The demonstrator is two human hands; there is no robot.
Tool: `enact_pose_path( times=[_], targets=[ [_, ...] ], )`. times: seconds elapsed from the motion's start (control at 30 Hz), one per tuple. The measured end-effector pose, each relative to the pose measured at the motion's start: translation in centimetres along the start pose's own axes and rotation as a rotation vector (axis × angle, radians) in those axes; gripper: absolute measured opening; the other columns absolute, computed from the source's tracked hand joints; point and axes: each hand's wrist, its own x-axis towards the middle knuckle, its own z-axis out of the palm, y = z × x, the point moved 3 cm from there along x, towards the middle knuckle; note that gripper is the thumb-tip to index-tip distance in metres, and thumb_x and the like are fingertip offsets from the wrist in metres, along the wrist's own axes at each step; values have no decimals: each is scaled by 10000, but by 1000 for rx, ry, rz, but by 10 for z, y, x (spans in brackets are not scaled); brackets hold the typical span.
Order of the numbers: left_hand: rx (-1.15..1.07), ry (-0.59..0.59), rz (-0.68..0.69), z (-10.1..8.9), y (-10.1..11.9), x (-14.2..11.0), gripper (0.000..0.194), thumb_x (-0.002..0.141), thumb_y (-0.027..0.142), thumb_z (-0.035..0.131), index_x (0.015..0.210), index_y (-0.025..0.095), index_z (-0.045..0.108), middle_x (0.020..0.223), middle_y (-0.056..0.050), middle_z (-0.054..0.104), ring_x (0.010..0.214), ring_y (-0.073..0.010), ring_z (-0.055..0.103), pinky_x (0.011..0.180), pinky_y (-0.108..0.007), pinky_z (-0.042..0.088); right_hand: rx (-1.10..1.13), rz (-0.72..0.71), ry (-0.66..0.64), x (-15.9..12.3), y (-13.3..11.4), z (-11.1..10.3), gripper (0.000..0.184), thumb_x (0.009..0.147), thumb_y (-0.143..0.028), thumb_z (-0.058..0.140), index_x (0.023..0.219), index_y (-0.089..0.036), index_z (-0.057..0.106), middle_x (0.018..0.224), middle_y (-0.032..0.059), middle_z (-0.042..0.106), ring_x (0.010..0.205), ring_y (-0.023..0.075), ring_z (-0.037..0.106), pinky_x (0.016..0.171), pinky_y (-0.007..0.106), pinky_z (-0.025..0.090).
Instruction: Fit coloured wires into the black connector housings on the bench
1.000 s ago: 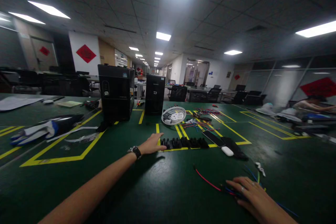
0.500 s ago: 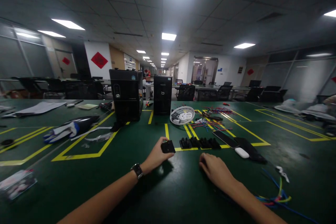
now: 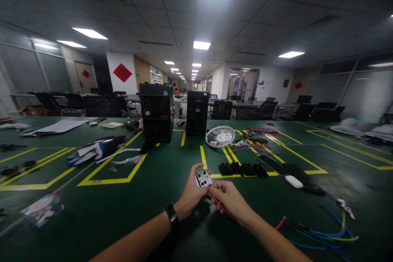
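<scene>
Nearest, a bundle of blue, yellow-green and red wires (image 3: pixel 333 235) lies loose on the green table (image 3: pixel 147 213), to the right of the person's forearms. The left hand (image 3: pixel 188 196), with a dark watch (image 3: pixel 171 213) at its wrist, is partly closed, thumb and fingers gripping a small square module (image 3: pixel 203 178) by its edges, its pale face up. The right hand (image 3: pixel 231 200) is pinched nearly shut on a red wire (image 3: pixel 225 209), its fingertips against the module's lower corner; they hide the wire's end, so whether it sits in the module cannot be told. The work in hand appears to be lining wire up with module, which calls for a steady left grip and a fine pinch.

Just beyond, a white case (image 3: pixel 294 181) lies near a phone (image 3: pixel 272 165), and black parts (image 3: pixel 242 169) stand in a row along yellow tape. Farther back are a white basket (image 3: pixel 231 143) holding small pieces, then two black computer towers (image 3: pixel 157 125). Their stickers and front marks are too small to read, as are the characters on the red diamond sign (image 3: pixel 122 73) on the wall behind.
</scene>
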Motion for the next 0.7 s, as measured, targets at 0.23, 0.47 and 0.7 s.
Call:
enact_pose_path(
  times=[0.23,0.47,0.7],
  targets=[
    [-269,-118,-57,10,-8,-4,792,656,14,663,1297,308,303,1386,-117,473,1102,-215,590,927,-372,469,80,9,13,-8,13,-2,452,740,-608,608,681,-174,498,517,-39,565,349,53,413,316,168,284],
    [-415,-149,-173,16,-15,-6,844,542,-65,475,1278,310,301,1292,-77,549,1158,-237,567,911,-375,471,182,14,106,-7,19,-3,501,686,-655,635,727,-183,471,518,-39,586,347,54,423,330,167,295],
    [-353,-102,-166,19,-10,-8,718,559,-8,494,1224,255,446,1275,-93,565,1164,-248,554,938,-402,462,173,45,56,-8,27,0,532,706,-700,597,683,-185,466,474,-38,566,331,53,426,324,160,293]
  ],
)
